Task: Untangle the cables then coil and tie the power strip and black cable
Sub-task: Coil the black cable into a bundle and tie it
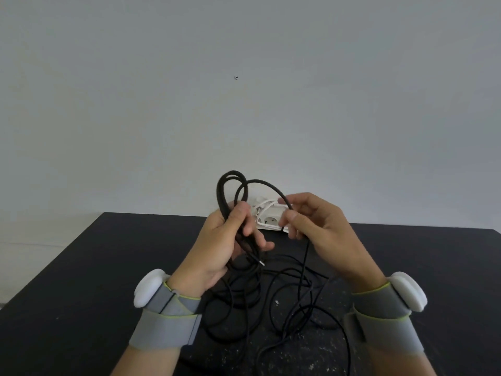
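Note:
My left hand (225, 245) is closed around several loops of the black cable (233, 183), which rise above my fingers; a metal plug tip (260, 263) sticks out below the palm. My right hand (314, 226) pinches the same black cable between thumb and fingers, just right of the left hand. The rest of the black cable lies in loose tangled loops (284, 302) on the black table below both hands. The white power strip (268, 221) with its white cord coiled lies at the table's far edge, partly hidden behind my hands.
The black table (95, 280) has a speckled, dusty surface and ends at a plain grey wall (244, 104) close behind the power strip. Both wrists wear grey straps with white sensor pods (149, 290).

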Motion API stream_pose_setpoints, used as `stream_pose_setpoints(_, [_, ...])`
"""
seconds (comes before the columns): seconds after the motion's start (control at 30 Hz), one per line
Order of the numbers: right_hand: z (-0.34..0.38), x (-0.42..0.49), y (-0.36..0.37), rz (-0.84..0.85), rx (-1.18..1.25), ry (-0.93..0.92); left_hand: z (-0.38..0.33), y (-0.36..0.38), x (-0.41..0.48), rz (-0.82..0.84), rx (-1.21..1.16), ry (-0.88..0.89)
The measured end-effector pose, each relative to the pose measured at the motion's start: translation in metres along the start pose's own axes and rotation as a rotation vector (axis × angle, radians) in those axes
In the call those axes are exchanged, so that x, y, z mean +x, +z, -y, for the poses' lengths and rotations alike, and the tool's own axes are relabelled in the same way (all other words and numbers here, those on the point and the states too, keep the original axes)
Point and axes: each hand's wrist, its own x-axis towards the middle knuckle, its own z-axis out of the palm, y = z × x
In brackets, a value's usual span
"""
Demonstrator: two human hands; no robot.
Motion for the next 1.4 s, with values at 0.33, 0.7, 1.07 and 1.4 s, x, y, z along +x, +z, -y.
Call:
stream_pose_setpoints(0.33, [-0.015, -0.001, -0.009, 0.094, 0.241, 0.121, 0.01, -0.01, 0.004, -0.143, 0.119, -0.088])
stream_pose_setpoints(0.7, [-0.015, 0.005, 0.018, -0.12, 0.177, 0.054, 0.013, -0.008, 0.002, -0.053, 0.223, -0.089])
stream_pose_setpoints(1.07, [-0.012, -0.002, 0.056, -0.188, 0.188, 0.229, 0.021, -0.006, 0.005, -0.222, 0.439, 0.123])
stream_pose_setpoints(1.4, [-0.016, 0.0, 0.036, 0.114, 0.031, 0.36, 0.015, -0.008, 0.01, -0.235, 0.206, 0.1])
